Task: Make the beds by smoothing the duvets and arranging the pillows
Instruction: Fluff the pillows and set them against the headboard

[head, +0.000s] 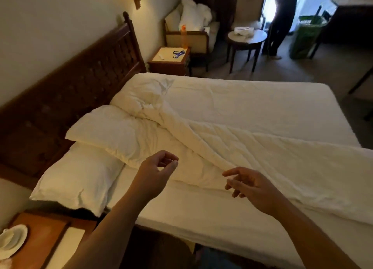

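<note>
The bed (252,107) fills the middle of the view, its dark wooden headboard (80,91) along the left wall. A white duvet (262,153) lies bunched across the bed, running from a crumpled heap near the headboard to the bed's near right edge, leaving the far half of the mattress bare. Two pillows sit at the headboard end: the upper pillow (113,131) lies partly under the duvet's folds, and the lower pillow (78,178) rests just beside it, overhanging the bed's near corner.

Both hands hover above the bed's near side. The left hand (155,168) has its fingers loosely curled, thumb and forefinger close together; its grip seems to have hold of nothing, though blur makes that hard to confirm. The right hand (248,184) hangs over the duvet's edge with relaxed, spread fingers, its grip empty.

Beyond the bed's far corner stands a bedside bench (169,59) carrying an orange bottle (184,36). Past that, an armchair (189,28) holds piled white linen, and a person (282,16) stands by the bright window.
</note>
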{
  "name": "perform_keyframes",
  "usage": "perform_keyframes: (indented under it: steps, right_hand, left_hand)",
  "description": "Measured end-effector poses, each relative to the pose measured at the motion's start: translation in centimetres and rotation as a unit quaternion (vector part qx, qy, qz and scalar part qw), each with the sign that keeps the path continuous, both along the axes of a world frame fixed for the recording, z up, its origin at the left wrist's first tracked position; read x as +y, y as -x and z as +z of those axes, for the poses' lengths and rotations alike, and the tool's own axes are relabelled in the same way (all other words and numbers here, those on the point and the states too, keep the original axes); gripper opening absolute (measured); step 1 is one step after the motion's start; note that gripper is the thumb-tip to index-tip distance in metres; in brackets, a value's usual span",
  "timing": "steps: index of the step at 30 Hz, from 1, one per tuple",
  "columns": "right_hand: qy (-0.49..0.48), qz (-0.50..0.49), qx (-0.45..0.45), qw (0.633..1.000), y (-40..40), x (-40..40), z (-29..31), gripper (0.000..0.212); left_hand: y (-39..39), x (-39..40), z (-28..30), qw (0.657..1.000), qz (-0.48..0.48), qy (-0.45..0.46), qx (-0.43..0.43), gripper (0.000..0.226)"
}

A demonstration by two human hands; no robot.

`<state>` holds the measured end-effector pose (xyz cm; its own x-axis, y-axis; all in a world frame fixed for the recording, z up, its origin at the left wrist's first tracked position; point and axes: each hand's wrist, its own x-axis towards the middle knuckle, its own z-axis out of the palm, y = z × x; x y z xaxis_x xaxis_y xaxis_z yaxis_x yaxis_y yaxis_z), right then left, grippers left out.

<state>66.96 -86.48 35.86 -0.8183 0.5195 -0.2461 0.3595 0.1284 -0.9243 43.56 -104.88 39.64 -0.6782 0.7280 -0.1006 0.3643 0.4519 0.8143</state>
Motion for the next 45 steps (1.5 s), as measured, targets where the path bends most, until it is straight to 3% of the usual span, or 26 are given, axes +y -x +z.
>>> perform_keyframes:
  steps: [8, 15, 21, 24, 27, 29, 34, 35, 37, 39, 42, 45]
  right_hand:
    - [-0.007, -0.118, -0.038, 0.992, 7.8, 7.5, -5.7, 0.013]
    - [-0.041, -0.151, -0.078, 0.985, 18.3, 13.4, -9.7, 0.012]
    - [-0.098, -0.158, -0.142, 0.972, 25.4, 17.1, -18.6, 0.012]
    - [-0.134, -0.177, -0.174, 0.96, 27.6, 19.8, -24.5, 0.025]
    - [-0.18, -0.164, -0.227, 0.943, 29.1, 22.7, -30.9, 0.045]
    - [-0.199, -0.13, -0.279, 0.931, 30.0, 24.5, -34.6, 0.06]
    - [-0.214, -0.065, -0.367, 0.903, 32.0, 26.8, -42.4, 0.084]
    - [-0.215, -0.054, -0.384, 0.896, 32.0, 26.9, -43.7, 0.084]
    - [-0.218, -0.017, -0.416, 0.882, 31.5, 26.7, -45.8, 0.077]
    - [-0.22, 0.005, -0.416, 0.882, 30.7, 26.1, -46.6, 0.057]
    - [-0.266, -0.025, -0.353, 0.897, 29.5, 24.5, -45.0, 0.017]
    - [-0.345, -0.082, -0.276, 0.894, 27.9, 21.8, -41.9, 0.028]
  left_hand:
    - [11.3, 7.6, -4.7, 0.998, -0.059, 0.033, 0.012, 0.009]
    - [22.1, 13.4, -9.3, 0.993, -0.089, 0.07, 0.034, 0.012]
    - [29.3, 21.6, -21.2, 0.975, -0.173, 0.134, 0.043, 0.014]
    - [32.2, 27.6, -28.2, 0.952, -0.241, 0.151, 0.111, 0.028]
    - [33.9, 34.1, -33.4, 0.906, -0.325, 0.16, 0.217, 0.044]
    - [34.4, 37.9, -36.2, 0.856, -0.384, 0.194, 0.286, 0.052]
    - [36.4, 43.1, -43.0, 0.647, -0.507, 0.346, 0.453, 0.068]
    - [36.8, 43.4, -43.8, 0.614, -0.508, 0.369, 0.479, 0.065]
    - [36.9, 43.5, -44.3, 0.578, -0.507, 0.383, 0.512, 0.048]
    - [36.2, 42.9, -43.9, 0.584, -0.498, 0.412, 0.491, 0.033]
    - [36.2, 40.5, -42.8, 0.627, -0.493, 0.454, 0.397, 0.034]
    - [36.6, 35.9, -40.4, 0.691, -0.468, 0.427, 0.349, 0.032]
